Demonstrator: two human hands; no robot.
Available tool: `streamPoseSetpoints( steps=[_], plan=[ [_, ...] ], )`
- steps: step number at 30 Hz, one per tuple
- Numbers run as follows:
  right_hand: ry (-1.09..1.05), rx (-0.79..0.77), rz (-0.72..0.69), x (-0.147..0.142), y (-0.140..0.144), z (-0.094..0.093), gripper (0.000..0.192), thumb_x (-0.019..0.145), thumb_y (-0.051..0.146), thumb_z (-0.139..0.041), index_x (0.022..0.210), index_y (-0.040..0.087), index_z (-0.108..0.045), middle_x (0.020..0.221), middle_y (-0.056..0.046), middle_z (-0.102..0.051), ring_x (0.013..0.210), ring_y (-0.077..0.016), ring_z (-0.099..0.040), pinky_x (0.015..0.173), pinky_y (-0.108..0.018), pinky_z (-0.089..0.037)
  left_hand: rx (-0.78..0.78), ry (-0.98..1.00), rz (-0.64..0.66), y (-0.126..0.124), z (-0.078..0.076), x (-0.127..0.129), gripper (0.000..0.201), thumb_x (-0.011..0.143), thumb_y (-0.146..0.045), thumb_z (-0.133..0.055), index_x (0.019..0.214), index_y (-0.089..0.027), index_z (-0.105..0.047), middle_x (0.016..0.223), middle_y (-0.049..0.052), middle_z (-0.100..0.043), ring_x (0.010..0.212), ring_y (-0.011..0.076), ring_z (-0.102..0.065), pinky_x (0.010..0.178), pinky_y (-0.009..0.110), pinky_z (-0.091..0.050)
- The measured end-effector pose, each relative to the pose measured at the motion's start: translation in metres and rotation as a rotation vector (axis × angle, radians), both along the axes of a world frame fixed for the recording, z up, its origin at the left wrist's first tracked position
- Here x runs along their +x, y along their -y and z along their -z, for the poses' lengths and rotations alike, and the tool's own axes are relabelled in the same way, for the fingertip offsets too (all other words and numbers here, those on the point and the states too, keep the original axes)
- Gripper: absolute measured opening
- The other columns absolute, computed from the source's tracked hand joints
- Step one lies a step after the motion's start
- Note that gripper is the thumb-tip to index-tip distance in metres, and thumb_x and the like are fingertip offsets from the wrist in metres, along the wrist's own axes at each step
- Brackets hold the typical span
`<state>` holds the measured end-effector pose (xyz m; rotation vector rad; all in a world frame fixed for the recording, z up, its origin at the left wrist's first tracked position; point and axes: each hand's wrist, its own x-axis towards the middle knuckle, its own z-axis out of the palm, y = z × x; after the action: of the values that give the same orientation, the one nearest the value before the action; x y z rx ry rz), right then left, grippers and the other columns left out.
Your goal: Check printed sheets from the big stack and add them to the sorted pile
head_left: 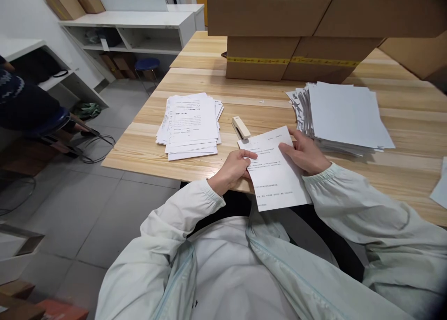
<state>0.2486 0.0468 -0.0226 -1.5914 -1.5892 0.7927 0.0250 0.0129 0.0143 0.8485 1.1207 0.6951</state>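
Between my two hands is a printed sheet of paper (275, 176), tilted over the front edge of the wooden table. My left hand (234, 169) pinches its left edge, fingers closed on it. On the opposite side my right hand (305, 151) grips the right edge, thumb on top. I cannot tell whether it is one sheet or more. Just beyond the paper's upper left corner lies a cream stapler (240, 127). A stack of printed papers (192, 124) rests to the left, and a taller, untidy pile of paper (351, 115) sits to the right.
Cardboard boxes (261, 57) with yellow tape stand stacked at the table's back. Another sheet (440, 185) lies at the far right edge. A white shelf unit (132, 24) and a blue stool (147, 64) are beyond the table. A seated person (26, 99) is at far left.
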Motion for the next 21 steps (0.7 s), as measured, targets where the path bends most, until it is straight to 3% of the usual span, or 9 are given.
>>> streamPoseSetpoints(
  steps=[2, 5, 8, 10, 12, 16, 21],
  plan=[
    [0.363, 0.04, 0.0, 0.007, 0.009, -0.019, 0.058, 0.077, 0.032, -0.07, 0.133, 0.024, -0.056, 0.079, 0.0, -0.074, 0.055, -0.0198, -0.062, 0.057, -0.035, -0.05, -0.006, -0.001, -0.006, -0.003, 0.002, 0.001, 0.026, 0.079, 0.005, -0.04, 0.09, -0.012, -0.056, 0.074, 0.003, -0.06, 0.058, 0.0119, -0.061, 0.051, 0.025, -0.054],
    [0.829, 0.269, -0.005, 0.017, 0.025, -0.061, 0.044, 0.083, 0.037, -0.064, 0.127, 0.029, -0.064, 0.085, -0.003, -0.076, 0.061, -0.0227, -0.063, 0.054, -0.033, -0.038, -0.02, 0.008, -0.014, -0.007, 0.004, 0.002, 0.026, 0.079, 0.005, -0.039, 0.09, -0.012, -0.056, 0.076, 0.004, -0.06, 0.059, 0.0119, -0.061, 0.053, 0.026, -0.055],
    [0.918, 0.495, -0.112, 0.009, 0.019, -0.099, 0.032, 0.092, 0.037, -0.053, 0.118, 0.027, -0.068, 0.083, -0.005, -0.075, 0.068, -0.0225, -0.064, 0.054, -0.032, -0.032, -0.027, 0.006, -0.004, -0.01, 0.006, 0.003, 0.026, 0.077, 0.005, -0.042, 0.091, -0.012, -0.056, 0.073, 0.004, -0.061, 0.059, 0.0129, -0.062, 0.053, 0.026, -0.054],
    [0.857, 0.541, -0.219, -0.013, -0.002, -0.109, 0.029, 0.095, 0.033, -0.048, 0.113, 0.024, -0.069, 0.087, -0.006, -0.074, 0.074, -0.0224, -0.065, 0.06, -0.033, -0.037, -0.032, -0.003, 0.0, -0.011, 0.006, 0.003, 0.027, 0.076, 0.006, -0.043, 0.09, -0.012, -0.057, 0.07, 0.003, -0.06, 0.057, 0.0131, -0.061, 0.053, 0.026, -0.054],
    [0.768, 0.51, -0.319, -0.043, -0.032, -0.102, 0.029, 0.098, 0.03, -0.045, 0.108, 0.021, -0.07, 0.099, -0.009, -0.074, 0.088, -0.0254, -0.065, 0.073, -0.037, -0.044, -0.033, -0.01, -0.005, -0.012, 0.004, 0.003, 0.028, 0.075, 0.006, -0.044, 0.09, -0.012, -0.058, 0.068, 0.002, -0.06, 0.056, 0.0128, -0.06, 0.053, 0.026, -0.054],
    [0.626, 0.461, -0.398, -0.106, -0.093, -0.061, 0.037, 0.103, 0.032, -0.036, 0.115, 0.016, -0.067, 0.119, -0.013, -0.068, 0.115, -0.0292, -0.056, 0.1, -0.045, -0.042, -0.041, -0.042, -0.028, -0.013, 0.002, 0.002, 0.027, 0.074, 0.006, -0.046, 0.089, -0.012, -0.058, 0.066, 0.002, -0.059, 0.055, 0.0118, -0.06, 0.052, 0.023, -0.053],
    [0.594, 0.459, -0.419, -0.139, -0.12, -0.014, 0.046, 0.104, 0.035, -0.026, 0.119, 0.016, -0.065, 0.123, -0.012, -0.065, 0.117, -0.0274, -0.049, 0.106, -0.045, -0.038, -0.033, -0.035, -0.037, -0.018, 0.006, -0.002, 0.028, 0.072, 0.004, -0.045, 0.092, -0.012, -0.058, 0.065, 0.001, -0.057, 0.053, 0.0121, -0.058, 0.05, 0.024, -0.053]
  ],
)
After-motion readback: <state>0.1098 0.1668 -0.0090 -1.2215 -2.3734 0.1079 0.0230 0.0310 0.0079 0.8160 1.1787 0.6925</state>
